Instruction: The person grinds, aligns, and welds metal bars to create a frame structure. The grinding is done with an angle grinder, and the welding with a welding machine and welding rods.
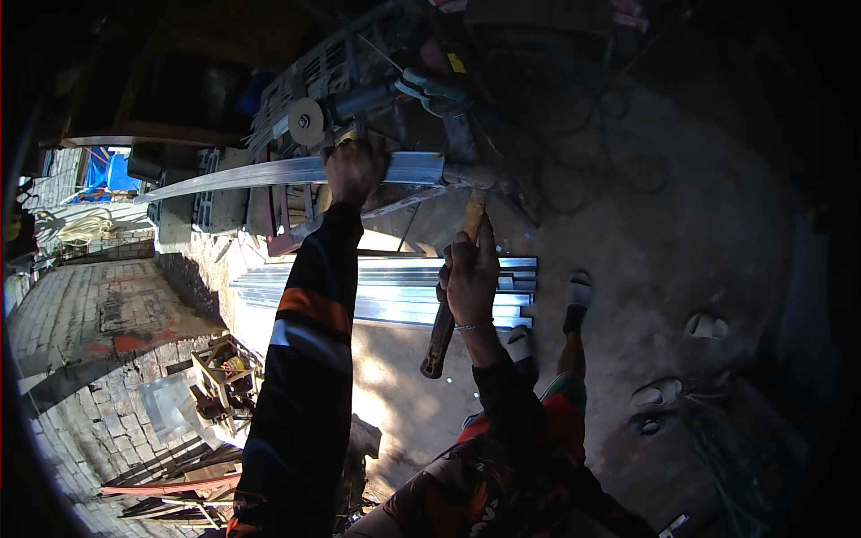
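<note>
My left hand [354,170] is closed around a long silvery metal channel [413,168], close to its right end. The channel lies across a cluttered work stand and runs far off to the left. In my right hand [471,285] is the handle of what looks like a hammer [475,215], wooden at the top with a dark lower end. Its upper end reaches up by the channel's right end, where shadow makes the head hard to make out. Just beyond my left hand rests an angle grinder [354,104] with a round tan disc [306,122].
Several shiny metal channels [430,291] lie on the ground below the stand. A wooden frame [224,381] and loose boards [179,486] are by the block wall [90,314] at left. Slippers [659,392] lie on the concrete floor [619,233] at right.
</note>
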